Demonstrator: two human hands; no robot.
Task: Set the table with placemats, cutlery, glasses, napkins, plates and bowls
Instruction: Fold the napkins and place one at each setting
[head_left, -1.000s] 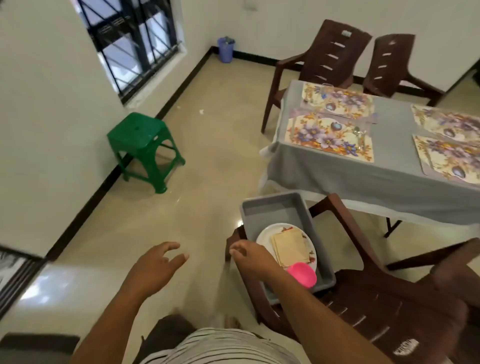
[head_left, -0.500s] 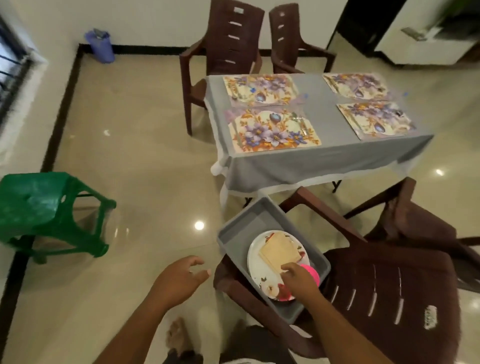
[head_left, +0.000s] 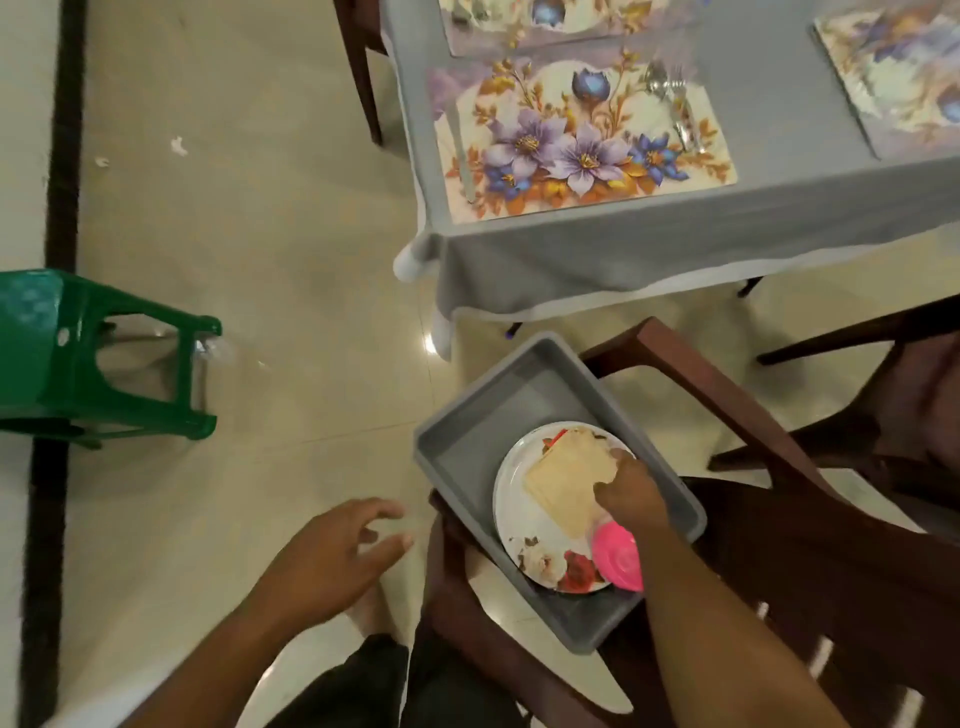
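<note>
My right hand (head_left: 631, 493) is down on the stack of tan napkins (head_left: 563, 480), fingers bent onto them, but I cannot tell if it has pinched any yet. The napkins lie on a flowered plate (head_left: 519, 540) inside the grey tub (head_left: 467, 452), with a pink bowl (head_left: 618, 556) touching my wrist. My left hand (head_left: 337, 556) hangs beside the tub, fingers spread, holding nothing.

The tub sits on the brown chair's arm (head_left: 727, 410) and seat, partly past the edge. I think a hard pull could tip it, and the plate could slide out and break. I might also grab too many napkins, or bump the bowl.

The table (head_left: 571, 260) with its flowery placemat (head_left: 576, 145) and cutlery (head_left: 675, 109) is well apart, past the chair. A green stool (head_left: 78, 364) stands off to the left.
</note>
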